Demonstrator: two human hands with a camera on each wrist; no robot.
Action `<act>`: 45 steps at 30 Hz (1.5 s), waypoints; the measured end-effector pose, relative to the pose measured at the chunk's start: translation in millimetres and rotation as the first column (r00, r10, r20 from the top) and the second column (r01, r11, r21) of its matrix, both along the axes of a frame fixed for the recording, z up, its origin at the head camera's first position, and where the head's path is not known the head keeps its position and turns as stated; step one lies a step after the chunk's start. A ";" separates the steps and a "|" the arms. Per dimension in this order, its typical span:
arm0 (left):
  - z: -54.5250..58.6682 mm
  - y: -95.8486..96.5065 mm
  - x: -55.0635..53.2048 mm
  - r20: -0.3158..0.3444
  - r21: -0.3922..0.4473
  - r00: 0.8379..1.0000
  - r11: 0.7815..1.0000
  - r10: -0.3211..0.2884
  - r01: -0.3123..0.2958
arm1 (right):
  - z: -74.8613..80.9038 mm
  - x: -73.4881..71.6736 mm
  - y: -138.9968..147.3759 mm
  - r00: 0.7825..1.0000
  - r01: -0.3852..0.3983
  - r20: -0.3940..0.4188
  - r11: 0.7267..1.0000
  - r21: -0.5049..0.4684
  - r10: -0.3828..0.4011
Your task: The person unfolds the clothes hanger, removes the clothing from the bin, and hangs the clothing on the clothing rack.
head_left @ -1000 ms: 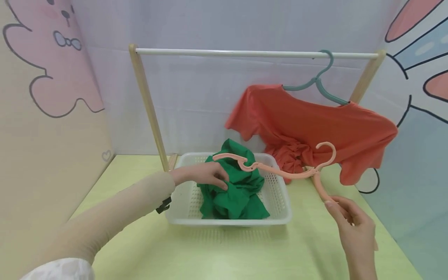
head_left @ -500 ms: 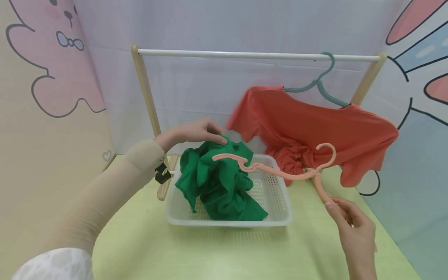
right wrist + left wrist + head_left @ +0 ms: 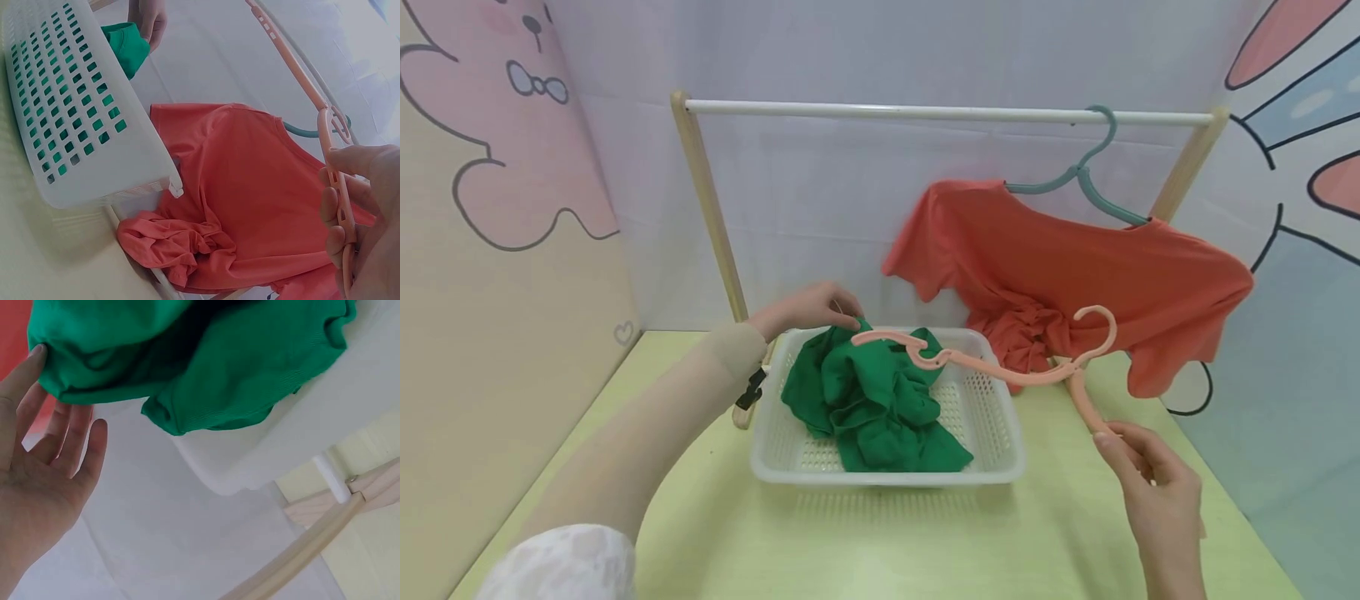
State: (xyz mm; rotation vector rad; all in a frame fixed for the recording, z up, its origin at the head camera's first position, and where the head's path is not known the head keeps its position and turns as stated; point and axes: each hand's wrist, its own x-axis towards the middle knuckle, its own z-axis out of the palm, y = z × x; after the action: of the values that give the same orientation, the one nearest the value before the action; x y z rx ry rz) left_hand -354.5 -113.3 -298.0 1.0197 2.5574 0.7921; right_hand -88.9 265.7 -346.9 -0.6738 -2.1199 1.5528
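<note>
A crumpled green garment (image 3: 880, 400) lies in a white perforated plastic basket (image 3: 887, 477). At the basket's back left, my left hand (image 3: 812, 307) pinches the garment's edge between thumb and fingers; the left wrist view shows the thumb (image 3: 39, 353) on the fabric, with stitched hems hanging beside it. On the right, my right hand (image 3: 1153, 475) grips one arm of a peach plastic clothes hanger (image 3: 992, 367). The hanger's hook points up and its far arm overlaps the garment in the head view. In the right wrist view, fingers (image 3: 334, 237) wrap round the hanger arm.
Behind the basket stands a rack with a white rail (image 3: 880, 110) and wooden legs (image 3: 711, 200). A red T-shirt (image 3: 1037, 258) hangs there on a teal hanger (image 3: 1082, 171), its lower part bunched on the yellow-green table (image 3: 850, 550). Side walls carry cartoon drawings.
My left hand first lifted part of the green garment up and left from the basket's middle, then lowered slightly at the back left. The right hand and peach hanger have barely moved.
</note>
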 end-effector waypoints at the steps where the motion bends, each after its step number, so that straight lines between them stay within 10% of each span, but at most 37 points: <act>1: -0.4 -2.5 1.1 0.002 0.012 1.000 1.000 0.024 -0.024 | 0.0 -0.1 0.0 1.000 -0.002 0.001 1.000 -0.002 0.002; 7: 5.5 -14.8 12.1 -0.058 0.128 0.994 0.988 0.093 -0.085 | 0.2 -1.0 -0.8 1.000 0.002 0.019 1.000 0.005 -0.002; 12: 4.2 -27.4 27.2 -0.122 0.165 0.992 0.986 0.022 -0.002 | 0.3 -0.8 -1.6 1.000 -0.005 0.021 1.000 -0.008 0.005; 17: -10.4 -41.8 42.6 -0.015 0.108 0.993 0.987 -0.120 0.121 | -0.4 -1.4 -1.2 1.000 -0.013 0.027 1.000 -0.013 0.013; 22: -29.4 -41.7 52.4 0.086 -0.011 0.988 0.991 -0.131 0.133 | -1.6 -2.8 -0.7 0.999 -0.028 0.036 0.999 -0.017 0.029; 35: -51.0 -7.8 39.7 -0.017 -0.076 0.945 0.943 -0.327 0.325 | -1.2 -3.5 -2.8 0.999 -0.034 0.016 0.999 0.002 0.034; 45: -57.0 -6.8 23.1 -0.178 -0.176 0.974 0.978 -0.141 0.109 | -1.1 -3.1 -1.7 0.999 -0.025 0.042 0.999 0.036 0.024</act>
State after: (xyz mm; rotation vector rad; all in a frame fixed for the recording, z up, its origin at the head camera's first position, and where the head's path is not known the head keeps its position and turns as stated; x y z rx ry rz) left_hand -331.5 -120.0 -354.9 1.2404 2.6291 0.4600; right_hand -92.0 264.0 -348.0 -0.6759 -2.1892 1.5214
